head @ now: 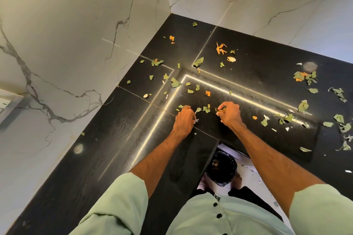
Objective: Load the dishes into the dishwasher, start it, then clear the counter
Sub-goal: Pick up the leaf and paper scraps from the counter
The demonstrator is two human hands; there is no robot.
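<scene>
Pale green cotton fills the bottom of the view: the person's shirt (219, 215), sleeves pushed up, both bare forearms reaching forward. Just beyond it, on the floor in the inner angle of the L-shaped worktop, stands a bin (221, 170) lined with a black bag, its mouth open. It probably sits there so that litter can be dropped straight off the edge.

Above the bin lies the counter (118, 139), polished black stone with bright strips of reflected light. Both hands work on it near that inner corner, close together. The left hand (184, 118) is curled into a loose fist, knuckles up, with a pale scrap (195, 120) poking out by the thumb; whatever else is gathered inside is hidden. The right hand (230, 113) has its fingers bent in, pinching a green scrap (219, 109) at the fingertips, seemingly collecting pieces one by one.

Farther out, torn leaf scraps (175, 83) are strewn across the stone, thickest to the right, with orange peel bits (220, 48) towards the back corner. Most of the litter is not yet picked up, so clearing looks far from done. White marble-veined wall (76, 25) rises behind. No dishes or dishwasher are in view.
</scene>
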